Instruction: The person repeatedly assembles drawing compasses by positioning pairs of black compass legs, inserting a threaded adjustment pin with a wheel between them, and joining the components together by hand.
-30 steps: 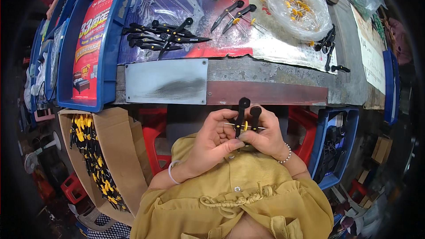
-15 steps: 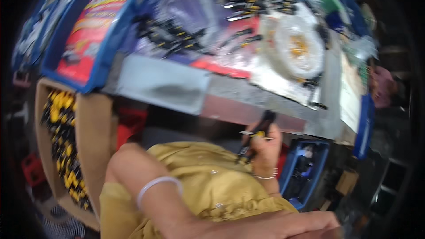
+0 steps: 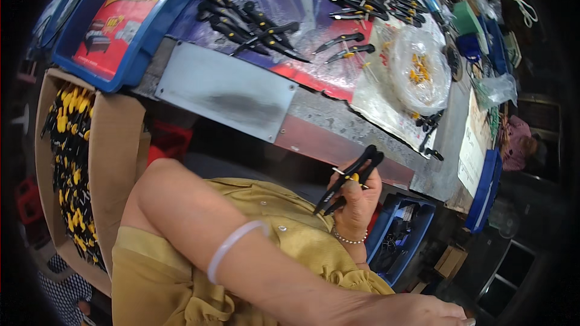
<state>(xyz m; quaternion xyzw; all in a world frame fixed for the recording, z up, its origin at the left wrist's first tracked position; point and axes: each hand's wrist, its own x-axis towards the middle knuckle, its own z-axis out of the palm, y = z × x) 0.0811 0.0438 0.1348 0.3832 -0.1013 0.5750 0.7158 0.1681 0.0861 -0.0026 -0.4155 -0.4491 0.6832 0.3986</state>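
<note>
My right hand (image 3: 356, 205), with a beaded bracelet at the wrist, is closed around a black pliers-like hand tool (image 3: 344, 181). The tool has two crossed black arms and a yellow piece near its pivot. It is tilted just off the table's front edge. My left forearm, with a pale bangle (image 3: 232, 250), crosses in front of my body to the right. My left hand (image 3: 423, 313) is at the bottom edge; its fingers are mostly cut off, so what they hold cannot be seen.
Similar black tools (image 3: 248, 27) lie in piles on the table, beside a plastic-wrapped bag of small yellow parts (image 3: 420, 72). A cardboard box (image 3: 115, 163) of black and yellow pieces stands left. A blue bin (image 3: 396, 253) is at right; a blue tray (image 3: 136, 63) sits far left.
The whole view has shifted and sharpened, with the table's things sitting somewhat higher. My right hand keeps hold of the tool. My left forearm still reaches across to the right.
</note>
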